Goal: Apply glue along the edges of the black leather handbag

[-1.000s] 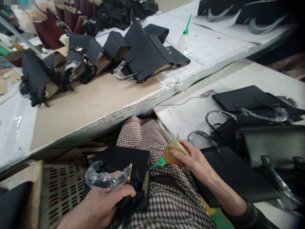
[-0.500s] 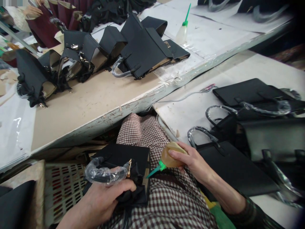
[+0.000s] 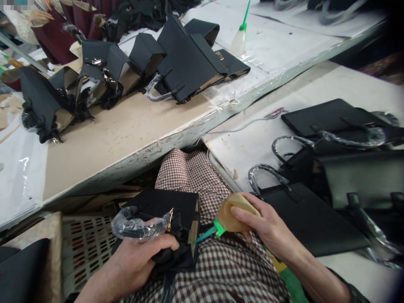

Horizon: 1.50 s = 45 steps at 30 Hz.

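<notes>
Your left hand [image 3: 135, 259] grips a boxy black leather-like bag [image 3: 167, 200] — your right hand [image 3: 264, 218], a rounded, green-tipped amber plastic bottle [image 3: 227, 213].

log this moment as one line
left hand: gripping black bag | right hand: holding amber bottle | green nozzle: tip at bag's side edge

On the far worktop [image 3: 126, 134] I see black bags [image 3: 191, 69] from the left to the middle, maroon bags [image 3: 52, 40] behind them, and a pale bottle [image 3: 238, 41] standing farther right. The right worktop [image 3: 233, 151] shows me a thin cable [image 3: 243, 127] and flat bags [image 3: 312, 219]. Near left, I make out a slotted crate [image 3: 67, 261].
</notes>
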Motion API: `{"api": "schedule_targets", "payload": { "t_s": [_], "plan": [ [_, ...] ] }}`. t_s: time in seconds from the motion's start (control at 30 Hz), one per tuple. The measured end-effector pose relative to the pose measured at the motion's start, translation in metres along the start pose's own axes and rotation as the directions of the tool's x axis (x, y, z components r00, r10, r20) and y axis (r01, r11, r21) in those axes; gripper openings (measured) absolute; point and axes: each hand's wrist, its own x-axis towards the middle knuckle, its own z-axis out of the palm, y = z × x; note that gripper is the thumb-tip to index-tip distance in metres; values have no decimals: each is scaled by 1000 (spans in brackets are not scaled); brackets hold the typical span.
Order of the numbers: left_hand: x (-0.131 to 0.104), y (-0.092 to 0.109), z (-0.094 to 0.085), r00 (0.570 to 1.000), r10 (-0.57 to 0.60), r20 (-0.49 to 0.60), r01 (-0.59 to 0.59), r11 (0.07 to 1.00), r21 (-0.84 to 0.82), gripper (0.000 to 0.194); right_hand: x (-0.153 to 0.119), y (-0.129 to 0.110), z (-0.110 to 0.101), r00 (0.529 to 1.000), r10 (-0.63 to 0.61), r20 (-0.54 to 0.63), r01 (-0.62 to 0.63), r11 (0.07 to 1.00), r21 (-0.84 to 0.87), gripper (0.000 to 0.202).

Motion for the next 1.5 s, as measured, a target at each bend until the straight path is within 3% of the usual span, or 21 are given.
{"api": "schedule_targets", "payload": {
  "t_s": [0.17,0.27,0.5,0.83,1.1,1.37,1.5],
  "plan": [
    [-1,-3,1,1000,-18,4,18,1000,-10,70,15,6,-7,991,-61,-121,30,969,-244,42],
    [1,-3,0,1000,-6,-20,6,1000,-2,69,13,5,-5,987,-85,-135,45,960,-275,43],
    [4,-3,0,999,-36,-1,36,999,-27,68,-13,1,5,1000,-23,21,21,997,69,38],
    [0,-6,-3,999,-47,-19,45,994,-102,67,-18,3,10,1000,-5,28,-2,962,274,39],
    [-1,-9,-1,997,-71,-40,65,989,-135,64,-14,6,10,995,-36,-94,66,939,338,32],
    [0,-10,-2,997,-20,-80,15,998,-54,60,-20,9,19,991,-59,-122,91,957,277,44],
    [4,-7,-5,993,15,-121,-18,1000,-25,59,-18,10,22,978,-99,-183,163,912,377,31]
  ]
}}
